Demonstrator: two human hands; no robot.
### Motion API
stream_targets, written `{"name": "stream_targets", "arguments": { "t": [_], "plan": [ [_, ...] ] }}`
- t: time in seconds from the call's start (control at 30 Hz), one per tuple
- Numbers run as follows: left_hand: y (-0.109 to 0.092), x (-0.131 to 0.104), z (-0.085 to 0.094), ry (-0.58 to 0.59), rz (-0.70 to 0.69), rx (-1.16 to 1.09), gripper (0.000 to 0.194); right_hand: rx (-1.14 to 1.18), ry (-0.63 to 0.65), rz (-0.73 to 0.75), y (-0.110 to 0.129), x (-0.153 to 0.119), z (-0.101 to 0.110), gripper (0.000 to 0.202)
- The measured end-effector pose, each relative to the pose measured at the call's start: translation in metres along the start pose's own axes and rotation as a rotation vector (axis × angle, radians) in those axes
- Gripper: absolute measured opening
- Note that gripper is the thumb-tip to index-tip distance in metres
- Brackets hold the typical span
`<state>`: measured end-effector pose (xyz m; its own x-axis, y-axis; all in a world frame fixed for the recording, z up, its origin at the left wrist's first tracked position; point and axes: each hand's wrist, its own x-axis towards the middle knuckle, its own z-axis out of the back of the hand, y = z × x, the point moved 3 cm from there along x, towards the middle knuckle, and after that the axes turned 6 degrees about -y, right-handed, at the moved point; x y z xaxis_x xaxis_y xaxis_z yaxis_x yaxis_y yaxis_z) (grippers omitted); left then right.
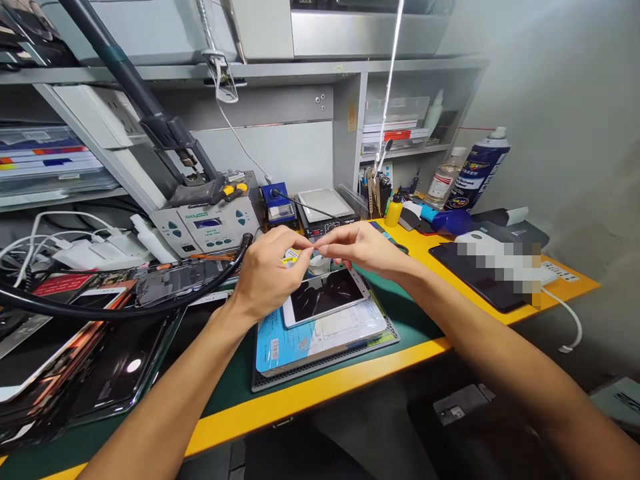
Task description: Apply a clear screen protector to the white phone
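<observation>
Above the far side of a white-framed smartphone (327, 297), my two hands meet fingertip to fingertip. My left hand (274, 270) is closed in a pinch, thumb against forefinger. From the right, my right hand (357, 245) pinches at the same spot. Whatever the fingertips hold, if anything, is too small to make out. The phone lies screen up, with smeary marks on its dark glass. Under it is a blue and white packet (280, 343), which rests on a grey perforated plate (320, 377).
A hot-air station (207, 223) stands behind my left hand, its black hose (150, 310) arching across stacked phones and screens (65, 347). A small yellow bottle (393, 212), a spray can (477, 170) and a black tablet (467, 277) are to the right. Shelves rise behind.
</observation>
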<state>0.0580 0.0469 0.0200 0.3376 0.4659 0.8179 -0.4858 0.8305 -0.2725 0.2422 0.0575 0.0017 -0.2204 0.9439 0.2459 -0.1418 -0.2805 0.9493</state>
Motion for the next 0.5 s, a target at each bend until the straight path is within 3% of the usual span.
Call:
{"name": "stream_targets", "arguments": {
  "t": [0.27,0.5],
  "plan": [
    [0.0033,-0.0037,0.0004,0.062,0.132,0.054,0.009,-0.234,-0.03,0.203,0.0026,-0.0018,-0.0023,0.026],
    [0.0018,-0.0055,0.0001,0.037,0.17,0.053,0.009,-0.281,-0.02,0.217,0.0057,-0.0024,-0.0035,0.027]
  ]
}}
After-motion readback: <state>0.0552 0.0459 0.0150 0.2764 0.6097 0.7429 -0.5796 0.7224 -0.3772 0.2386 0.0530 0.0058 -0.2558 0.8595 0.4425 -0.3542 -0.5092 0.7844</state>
